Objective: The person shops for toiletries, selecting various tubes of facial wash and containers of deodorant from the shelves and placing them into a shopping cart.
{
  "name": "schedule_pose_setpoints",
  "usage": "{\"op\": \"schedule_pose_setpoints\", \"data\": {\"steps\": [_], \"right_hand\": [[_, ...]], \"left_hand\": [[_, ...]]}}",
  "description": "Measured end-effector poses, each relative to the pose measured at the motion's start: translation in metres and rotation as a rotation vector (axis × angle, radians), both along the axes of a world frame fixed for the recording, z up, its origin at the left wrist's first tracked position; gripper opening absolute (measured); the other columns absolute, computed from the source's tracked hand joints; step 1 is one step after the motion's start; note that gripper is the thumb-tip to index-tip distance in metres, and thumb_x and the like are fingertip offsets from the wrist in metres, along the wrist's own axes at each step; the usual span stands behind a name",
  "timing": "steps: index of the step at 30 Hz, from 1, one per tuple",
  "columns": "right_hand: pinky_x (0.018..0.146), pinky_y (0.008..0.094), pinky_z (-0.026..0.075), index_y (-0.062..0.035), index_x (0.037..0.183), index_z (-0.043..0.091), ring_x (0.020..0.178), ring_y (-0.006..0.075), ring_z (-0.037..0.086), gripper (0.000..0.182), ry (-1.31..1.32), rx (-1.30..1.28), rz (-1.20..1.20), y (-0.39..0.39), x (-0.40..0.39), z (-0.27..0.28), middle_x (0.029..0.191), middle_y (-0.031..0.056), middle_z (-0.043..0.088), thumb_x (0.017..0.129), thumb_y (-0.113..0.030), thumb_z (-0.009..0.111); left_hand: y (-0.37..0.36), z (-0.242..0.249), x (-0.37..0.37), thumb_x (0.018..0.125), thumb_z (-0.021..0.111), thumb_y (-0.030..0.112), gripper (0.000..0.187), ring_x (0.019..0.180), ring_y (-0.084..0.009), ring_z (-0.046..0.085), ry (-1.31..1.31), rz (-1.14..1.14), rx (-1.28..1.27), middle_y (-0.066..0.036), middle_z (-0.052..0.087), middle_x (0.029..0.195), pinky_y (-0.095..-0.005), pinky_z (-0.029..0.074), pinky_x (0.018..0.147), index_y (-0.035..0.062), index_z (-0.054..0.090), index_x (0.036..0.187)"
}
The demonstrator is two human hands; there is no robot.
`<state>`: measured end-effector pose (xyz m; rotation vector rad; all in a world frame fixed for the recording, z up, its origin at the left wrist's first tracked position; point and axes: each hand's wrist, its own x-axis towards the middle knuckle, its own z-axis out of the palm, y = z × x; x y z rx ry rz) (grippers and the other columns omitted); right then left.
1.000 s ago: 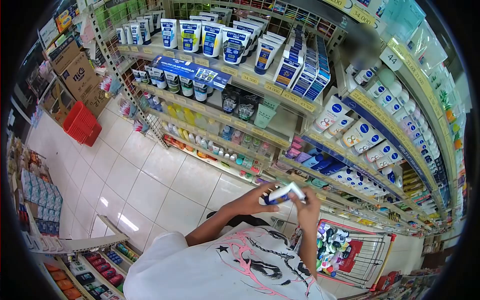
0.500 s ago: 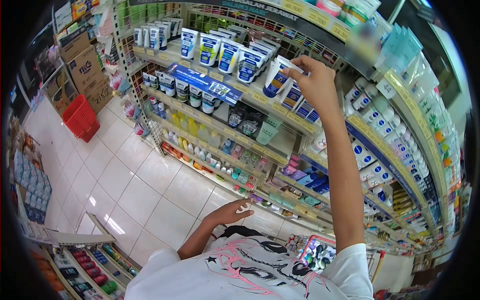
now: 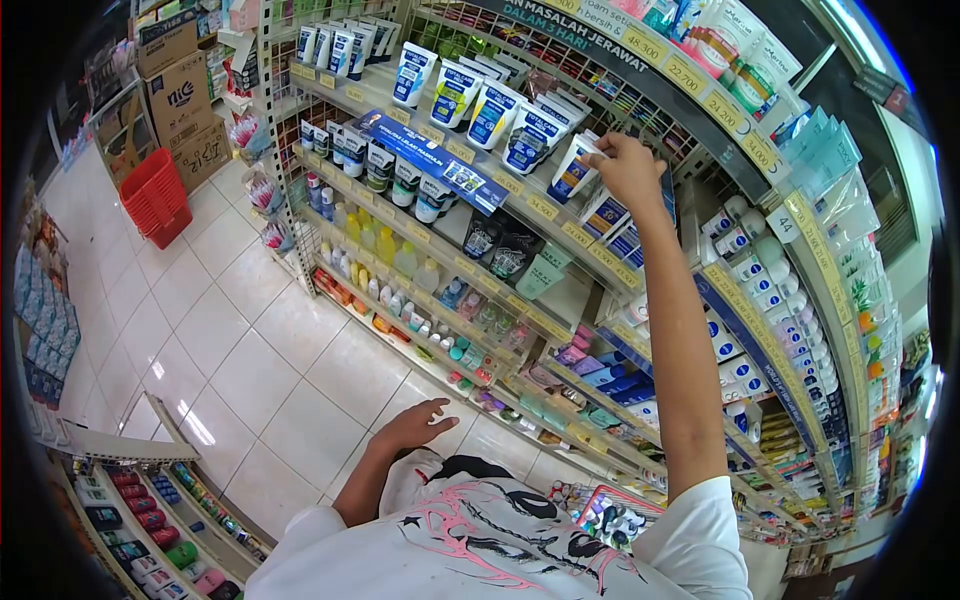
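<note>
My right hand (image 3: 628, 172) reaches to the upper shelf, its fingers at the top of a white and dark blue tube (image 3: 575, 170) that stands on the shelf edge. Whether the fingers grip the tube is hard to make out. Beside it on the left stands another white and blue tube (image 3: 536, 137), and to the right are more blue tubes (image 3: 604, 214). My left hand (image 3: 417, 424) hangs low over the floor, fingers spread, holding nothing.
Shelves of bottles run below, with a blue promotional strip (image 3: 430, 162) on one edge. To the right curve shelves of white roll-on bottles (image 3: 765, 270). A red basket (image 3: 157, 198) and cardboard boxes (image 3: 180, 98) stand at the far left. White tiles (image 3: 270, 400) cover the floor.
The view has shifted. The tube by my right hand, tilted before, now stands closer in line with its neighbours. My left hand remains low with its fingers apart.
</note>
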<state>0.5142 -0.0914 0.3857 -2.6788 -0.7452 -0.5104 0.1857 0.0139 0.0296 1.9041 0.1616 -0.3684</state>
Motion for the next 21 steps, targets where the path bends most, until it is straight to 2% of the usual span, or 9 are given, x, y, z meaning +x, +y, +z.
{"op": "schedule_pose_setpoints", "data": {"steps": [2,9,10,15,17,21], "right_hand": [[0.088,0.0442,0.028,-0.0114,0.095,0.071,0.097,0.0279,0.062,0.029,0.051,-0.016,-0.020,0.001,0.001,-0.005,0.091,0.0120,0.070,0.073,-0.030,0.074],[0.093,0.0503,0.028,-0.0123,0.095,0.072,0.098,0.0279,0.063,0.029,0.062,-0.091,-0.052,0.000,0.007,-0.014,0.095,0.0118,0.070,0.075,-0.033,0.074],[0.095,0.0520,0.028,-0.0125,0.095,0.072,0.099,0.0287,0.062,0.027,0.075,-0.091,-0.058,0.000,0.008,-0.015,0.095,0.0122,0.070,0.076,-0.033,0.073],[0.096,0.0569,0.027,-0.0128,0.095,0.072,0.100,0.0295,0.062,0.026,0.019,-0.055,-0.037,0.001,0.012,-0.020,0.097,0.0115,0.070,0.076,-0.031,0.074],[0.096,0.0591,0.026,-0.0127,0.096,0.072,0.100,0.0295,0.062,0.027,0.037,-0.063,-0.028,0.001,0.015,-0.021,0.098,0.0108,0.070,0.076,-0.030,0.074],[0.093,0.0547,0.028,-0.0137,0.093,0.072,0.096,0.0286,0.065,0.029,-0.017,-0.039,-0.026,-0.002,0.016,-0.027,0.095,0.0107,0.070,0.071,-0.032,0.074]], "left_hand": [[-0.002,-0.001,0.002,0.089,0.059,0.052,0.067,0.103,-0.0279,0.060,0.005,0.007,-0.008,-0.017,0.061,0.118,-0.0352,0.048,0.090,0.0059,0.046,0.136],[-0.010,-0.004,0.006,0.088,0.059,0.053,0.070,0.102,-0.0273,0.061,0.029,-0.022,-0.035,-0.018,0.060,0.119,-0.0355,0.048,0.088,0.0034,0.046,0.136],[-0.010,-0.008,0.006,0.086,0.058,0.058,0.074,0.105,-0.0338,0.061,0.031,-0.031,-0.053,-0.021,0.058,0.122,-0.0376,0.048,0.090,0.0056,0.046,0.137],[-0.007,-0.015,0.005,0.086,0.058,0.058,0.075,0.104,-0.0339,0.062,0.027,-0.061,-0.018,-0.022,0.058,0.122,-0.0375,0.049,0.089,0.0038,0.046,0.136],[-0.005,-0.022,0.006,0.087,0.059,0.055,0.072,0.102,-0.0299,0.061,0.046,-0.058,0.001,-0.020,0.060,0.119,-0.0369,0.048,0.089,0.0036,0.045,0.137],[-0.001,-0.023,0.006,0.088,0.059,0.052,0.071,0.097,-0.0291,0.063,0.035,-0.067,0.025,-0.020,0.061,0.118,-0.0363,0.050,0.084,0.0029,0.045,0.137]]}}
